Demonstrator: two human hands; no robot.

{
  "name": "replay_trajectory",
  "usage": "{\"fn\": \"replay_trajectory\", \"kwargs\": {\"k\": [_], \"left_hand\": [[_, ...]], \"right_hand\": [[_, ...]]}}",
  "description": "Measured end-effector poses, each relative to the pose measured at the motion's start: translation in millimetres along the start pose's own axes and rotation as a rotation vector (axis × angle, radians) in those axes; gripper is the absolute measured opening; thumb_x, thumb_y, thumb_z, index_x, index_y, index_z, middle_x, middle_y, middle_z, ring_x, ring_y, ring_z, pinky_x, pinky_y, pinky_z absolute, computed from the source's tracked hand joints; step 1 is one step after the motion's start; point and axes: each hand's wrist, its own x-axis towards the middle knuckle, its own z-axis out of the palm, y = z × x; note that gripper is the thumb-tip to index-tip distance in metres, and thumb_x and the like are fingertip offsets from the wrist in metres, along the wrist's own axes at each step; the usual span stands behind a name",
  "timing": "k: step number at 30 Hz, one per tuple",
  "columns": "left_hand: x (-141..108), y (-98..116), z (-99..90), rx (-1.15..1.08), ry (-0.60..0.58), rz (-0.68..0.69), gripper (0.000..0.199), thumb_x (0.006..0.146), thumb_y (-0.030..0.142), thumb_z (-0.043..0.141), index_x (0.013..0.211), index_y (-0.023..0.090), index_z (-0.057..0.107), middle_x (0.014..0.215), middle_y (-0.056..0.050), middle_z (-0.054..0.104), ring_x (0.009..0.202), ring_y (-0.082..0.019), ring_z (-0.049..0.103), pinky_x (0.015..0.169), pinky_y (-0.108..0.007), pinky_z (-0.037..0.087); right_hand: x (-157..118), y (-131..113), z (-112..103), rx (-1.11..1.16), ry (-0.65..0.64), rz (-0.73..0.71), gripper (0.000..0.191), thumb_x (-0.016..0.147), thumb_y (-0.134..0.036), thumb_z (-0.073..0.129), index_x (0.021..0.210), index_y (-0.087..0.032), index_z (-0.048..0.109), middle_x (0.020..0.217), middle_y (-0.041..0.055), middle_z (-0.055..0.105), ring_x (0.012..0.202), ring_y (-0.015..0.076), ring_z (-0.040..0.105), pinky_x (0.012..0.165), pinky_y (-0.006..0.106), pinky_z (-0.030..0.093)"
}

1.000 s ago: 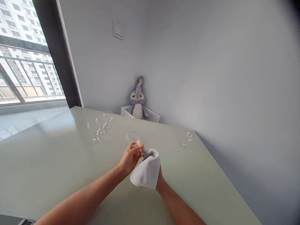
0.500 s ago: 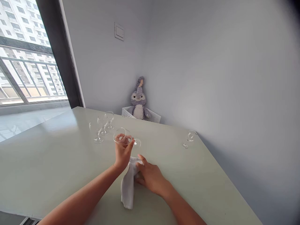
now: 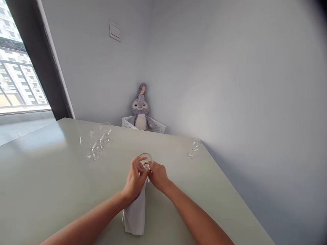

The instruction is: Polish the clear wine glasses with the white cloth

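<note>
A clear wine glass (image 3: pixel 145 162) is in my left hand (image 3: pixel 133 179), its round rim tipped up toward me and my fingers curled about the bowl. My right hand (image 3: pixel 158 176) is closed right beside it, low on the glass, gripping the top of a white cloth (image 3: pixel 135 216). The fingertips of that hand are partly hidden behind the glass. Below both hands the cloth hangs down in a long fold, with its lower end toward the near side of the table.
Several wine glasses stand on the pale table (image 3: pixel 63 187) at the left, the nearest being one glass (image 3: pixel 92 156). Another wine glass (image 3: pixel 194 146) stands near the right edge. Behind the table, a plush rabbit (image 3: pixel 141 110) sits in a white perforated basket (image 3: pixel 159 128) against the wall.
My left hand has turned the glass from lying sideways to rim-up and drawn it nearer. My right hand has moved up to it with the cloth. The view has swung right.
</note>
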Motion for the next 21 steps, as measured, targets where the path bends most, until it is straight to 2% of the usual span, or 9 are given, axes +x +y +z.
{"fn": "replay_trajectory", "kwargs": {"k": [2,5,8,11,15,21], "left_hand": [[1,-11,2.3,0.018,-0.076,-0.060,0.056,0.077,0.020,0.049,0.125,0.027,0.021,0.121,-0.009,0.045,0.071,-0.009,0.054,0.064,-0.026,0.046],[3,-31,3.6,0.049,-0.123,-0.251,0.063,0.076,0.021,0.049,0.129,0.028,0.018,0.118,-0.008,0.046,0.068,-0.008,0.053,0.065,-0.027,0.046],[5,-46,2.4,0.012,-0.121,-0.424,0.061,0.075,0.023,0.048,0.130,0.025,0.021,0.107,-0.007,0.051,0.065,-0.009,0.053,0.066,-0.028,0.046],[5,-52,1.0,-0.057,-0.111,-0.449,0.059,0.077,0.023,0.047,0.130,0.025,0.021,0.104,-0.007,0.053,0.064,-0.009,0.054,0.065,-0.027,0.046],[4,-52,0.6,-0.097,-0.098,-0.439,0.057,0.077,0.022,0.044,0.130,0.025,0.022,0.102,-0.005,0.054,0.063,-0.009,0.054,0.065,-0.028,0.046],[5,-49,-0.2,-0.086,-0.107,-0.446,0.054,0.077,0.022,0.042,0.128,0.024,0.023,0.100,-0.005,0.055,0.062,-0.008,0.055,0.065,-0.028,0.047]], "right_hand": [[3,26,0,-0.015,0.024,0.094,0.026,0.085,-0.023,0.038,0.101,-0.025,0.057,0.095,-0.0014,0.064,0.085,0.0128,0.057,0.071,0.020,0.036],[9,78,-6,-0.064,0.076,0.316,0.029,0.087,-0.027,0.034,0.102,-0.019,0.058,0.102,0.0059,0.063,0.094,0.0173,0.056,0.075,0.024,0.037],[12,130,-13,-0.115,0.094,0.546,0.029,0.086,-0.029,0.036,0.090,-0.016,0.061,0.092,0.0099,0.065,0.086,0.0200,0.058,0.069,0.026,0.038],[15,166,-19,-0.147,0.109,0.706,0.031,0.086,-0.031,0.034,0.086,-0.015,0.061,0.086,0.0103,0.065,0.081,0.0208,0.059,0.064,0.027,0.039],[19,191,-26,-0.148,0.128,0.797,0.029,0.085,-0.031,0.035,0.087,-0.017,0.060,0.089,0.0082,0.064,0.083,0.0196,0.058,0.063,0.026,0.038],[27,205,-29,-0.080,0.145,0.846,0.025,0.083,-0.032,0.038,0.083,-0.019,0.060,0.086,0.0052,0.064,0.080,0.0184,0.058,0.062,0.026,0.038]]}}
